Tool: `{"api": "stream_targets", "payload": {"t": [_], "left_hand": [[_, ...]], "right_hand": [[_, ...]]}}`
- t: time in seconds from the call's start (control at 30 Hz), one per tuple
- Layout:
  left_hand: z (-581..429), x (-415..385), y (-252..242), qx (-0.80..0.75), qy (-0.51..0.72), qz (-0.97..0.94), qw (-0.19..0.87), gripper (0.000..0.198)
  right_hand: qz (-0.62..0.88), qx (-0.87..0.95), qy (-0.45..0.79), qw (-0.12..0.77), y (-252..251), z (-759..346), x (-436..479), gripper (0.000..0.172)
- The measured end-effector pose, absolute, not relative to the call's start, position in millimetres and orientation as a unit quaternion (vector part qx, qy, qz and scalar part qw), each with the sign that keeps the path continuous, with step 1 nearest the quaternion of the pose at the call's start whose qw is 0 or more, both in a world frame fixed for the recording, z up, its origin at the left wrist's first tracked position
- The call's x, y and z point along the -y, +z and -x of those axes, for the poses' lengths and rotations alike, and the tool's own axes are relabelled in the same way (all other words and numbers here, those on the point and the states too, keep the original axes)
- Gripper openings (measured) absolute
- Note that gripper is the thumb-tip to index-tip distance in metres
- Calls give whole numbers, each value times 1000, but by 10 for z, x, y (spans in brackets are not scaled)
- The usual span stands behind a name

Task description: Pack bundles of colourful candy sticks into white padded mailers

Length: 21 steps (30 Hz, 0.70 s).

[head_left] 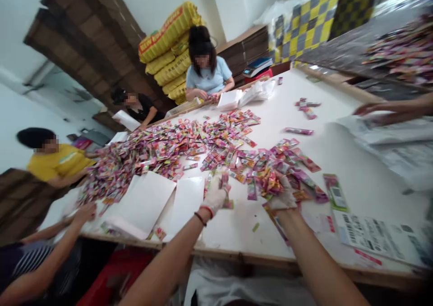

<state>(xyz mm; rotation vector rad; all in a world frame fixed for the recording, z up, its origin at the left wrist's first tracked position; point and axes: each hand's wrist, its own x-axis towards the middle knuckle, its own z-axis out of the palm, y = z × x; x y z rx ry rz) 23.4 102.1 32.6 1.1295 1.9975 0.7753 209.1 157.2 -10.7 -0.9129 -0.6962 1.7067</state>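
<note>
My left hand [215, 194], in a white glove with dark and red bands at the wrist, is closed round a few small colourful packets. Their ends stick out by the fingers. To its right, my right hand [284, 195], also gloved, grips a bunch of pink and orange packets [270, 182] just above the white table [241, 227]. Beyond both hands spreads a large heap of similar packets [162, 148]. White sheets or bags [186, 198] lie to the left of my left hand.
Co-workers sit round the table, one in light blue [211, 76] opposite. At right, another person's hand [389, 110] touches white plastic bags [399, 139]. A printed bag [379, 236] lies near the front edge. Yellow sacks [172, 67] are stacked behind.
</note>
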Motion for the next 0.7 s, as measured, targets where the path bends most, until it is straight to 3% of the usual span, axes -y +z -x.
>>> {"api": "stream_targets", "payload": {"t": [0.07, 0.17, 0.27, 0.43, 0.57, 0.7], "left_hand": [[114, -1061, 553, -790, 286, -486, 239, 32], [630, -795, 836, -788, 85, -599, 120, 22], [971, -287, 874, -747, -93, -648, 115, 16], [1216, 233, 560, -682, -254, -678, 107, 37], [1067, 152, 348, -690, -232, -682, 67, 26], [604, -93, 93, -733, -66, -668, 110, 21]], "right_hand": [[365, 270, 756, 471, -79, -2094, -1545, 33], [336, 277, 815, 383, -9, -2022, -1463, 26], [333, 267, 837, 342, 44, -1965, -1383, 22], [370, 291, 812, 345, 106, -1937, -1246, 22], [391, 325, 775, 375, 242, -1724, -950, 27], [437, 447, 689, 368, 283, -1302, -605, 34]]}}
